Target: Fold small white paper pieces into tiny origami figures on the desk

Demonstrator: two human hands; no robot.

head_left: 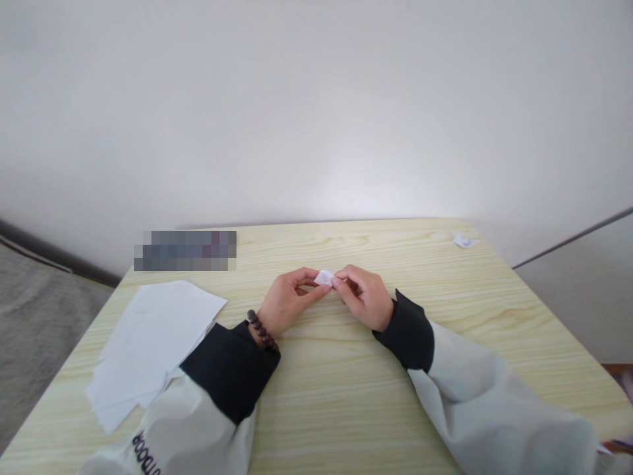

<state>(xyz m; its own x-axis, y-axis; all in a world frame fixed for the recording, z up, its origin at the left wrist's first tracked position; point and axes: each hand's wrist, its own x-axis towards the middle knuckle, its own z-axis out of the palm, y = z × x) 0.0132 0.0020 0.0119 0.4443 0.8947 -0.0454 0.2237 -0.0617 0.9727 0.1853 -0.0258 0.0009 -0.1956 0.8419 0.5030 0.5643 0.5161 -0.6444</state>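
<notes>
Right, both hands were together over the middle of the table [336, 409], nearer its far edge than the bottom of the view. The left hand [285, 302] had its thumb and fingers closed in a pinch on the left part of a small folded white paper [324, 277]. The right hand [366, 297] met it from the other side, thumb and forefinger nipping the paper's right end, the other fingers curled under. So there it was, that little paper, caught between the two sets of fingertips (its exact folds were too small to make out).

Moving out to the wrists: a string of dark beads [263, 331] circled the left one, just above a black cuff [232, 369]; a matching dark cuff [408, 333] wrapped the right, and both pale sleeves [494, 396] ran back towards the bottom of the view. Over by the table's left edge, loose white sheets [158, 323] lay overlapped and fanned, right beside the left cuff. Beyond them, at the far left corner, sat a pixelated patch [188, 251], whatever it covered impossible to tell. Across at the far right corner lay another creased scrap of paper [463, 242], well apart from the hands. Behind the far edge rose a plain white wall [316, 112].
</notes>
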